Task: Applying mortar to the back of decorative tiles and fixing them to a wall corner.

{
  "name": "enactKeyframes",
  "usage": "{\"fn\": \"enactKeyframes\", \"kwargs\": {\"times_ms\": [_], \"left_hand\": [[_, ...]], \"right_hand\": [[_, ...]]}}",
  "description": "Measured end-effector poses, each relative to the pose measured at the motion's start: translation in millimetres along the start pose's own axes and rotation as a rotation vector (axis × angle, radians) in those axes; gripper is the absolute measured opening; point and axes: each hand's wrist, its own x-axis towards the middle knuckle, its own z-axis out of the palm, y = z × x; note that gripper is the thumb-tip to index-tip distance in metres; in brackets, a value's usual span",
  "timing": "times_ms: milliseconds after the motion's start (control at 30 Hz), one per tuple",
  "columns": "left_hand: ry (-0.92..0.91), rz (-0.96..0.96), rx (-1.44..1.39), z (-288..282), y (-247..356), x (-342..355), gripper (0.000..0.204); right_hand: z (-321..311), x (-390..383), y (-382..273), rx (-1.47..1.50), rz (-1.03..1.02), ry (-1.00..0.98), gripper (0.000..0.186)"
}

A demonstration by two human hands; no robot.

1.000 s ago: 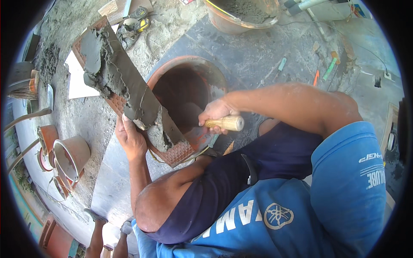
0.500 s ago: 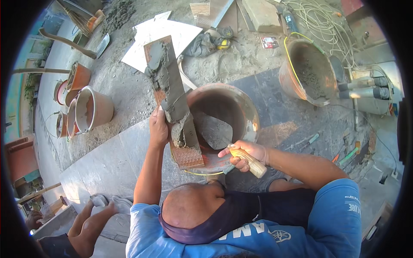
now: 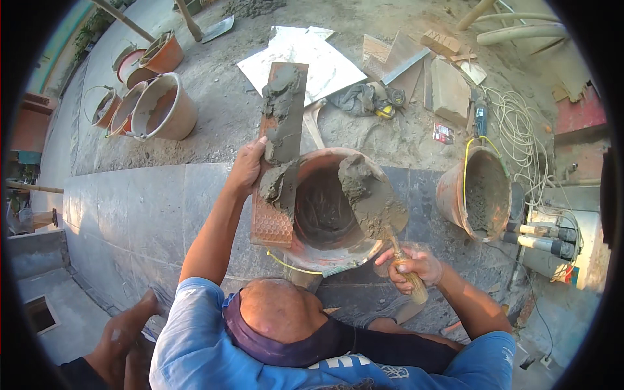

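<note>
My left hand is closed on the left edge of a long, narrow tile strip. Grey wet mortar lies in lumps along most of it, while its near end shows bare, reddish textured backing. Close beside it, my right hand grips the wooden handle of a trowel. A thick heap of mortar covers the trowel's blade, above the right side of a round bucket. The strip overlaps the bucket's left rim. Mortar is smeared around the bucket's inside.
At the right stands another bucket with mortar inside, near coiled cable. Several buckets are grouped at the far left. White tile pieces, a tape measure and tile offcuts lie ahead. Another person's leg shows at lower left.
The trowel has come up from inside the bucket and moved right, now loaded with mortar. The tile strip stays in my left hand and stands more upright. The view has shifted.
</note>
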Motion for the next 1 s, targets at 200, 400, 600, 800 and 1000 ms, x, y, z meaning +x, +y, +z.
{"fn": "enactKeyframes", "kwargs": {"times_ms": [200, 400, 600, 800, 1000], "left_hand": [[-0.097, 0.056, -0.138, 28, 97, -40, 0.035], [-0.173, 0.025, -0.258, 85, 159, -70, 0.033], [-0.168, -0.015, -0.259, 98, 156, -77, 0.032], [-0.214, 0.0, -0.218, 82, 152, -59, 0.032], [-0.122, 0.063, -0.17, 63, 155, -53, 0.035]], "right_hand": [[60, 18, -33, -0.717, -0.38, 0.305, 0.031], [49, 62, -48, -1.329, -0.796, 0.472, 0.03], [35, 82, -48, -1.647, -0.996, 0.507, 0.034], [33, 81, -74, -1.889, -1.101, 0.415, 0.027], [2, 56, -60, -1.8, -0.95, 0.463, 0.03]]}}
